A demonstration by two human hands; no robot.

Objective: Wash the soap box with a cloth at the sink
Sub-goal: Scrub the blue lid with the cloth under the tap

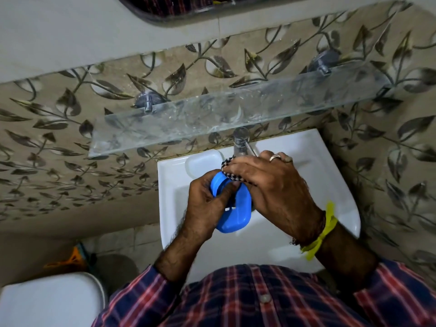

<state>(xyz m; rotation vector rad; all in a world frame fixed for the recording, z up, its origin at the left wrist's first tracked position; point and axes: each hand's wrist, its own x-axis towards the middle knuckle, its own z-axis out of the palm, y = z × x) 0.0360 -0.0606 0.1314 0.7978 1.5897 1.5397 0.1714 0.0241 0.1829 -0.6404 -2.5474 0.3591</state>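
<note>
A blue plastic soap box (236, 215) is held over the white sink (330, 185), tilted on its side. My left hand (205, 208) grips its left edge with thumb and fingers. My right hand (266, 185) presses a dark checked cloth (227, 165) against the upper right part of the box; most of the cloth is hidden under the palm. A ring shows on one finger of the right hand and a yellow band on that wrist.
A chrome tap (241, 142) stands at the back of the sink, just beyond my right hand. A glass shelf (188, 119) juts from the leaf-patterned wall above. A white toilet lid (52, 300) lies at lower left.
</note>
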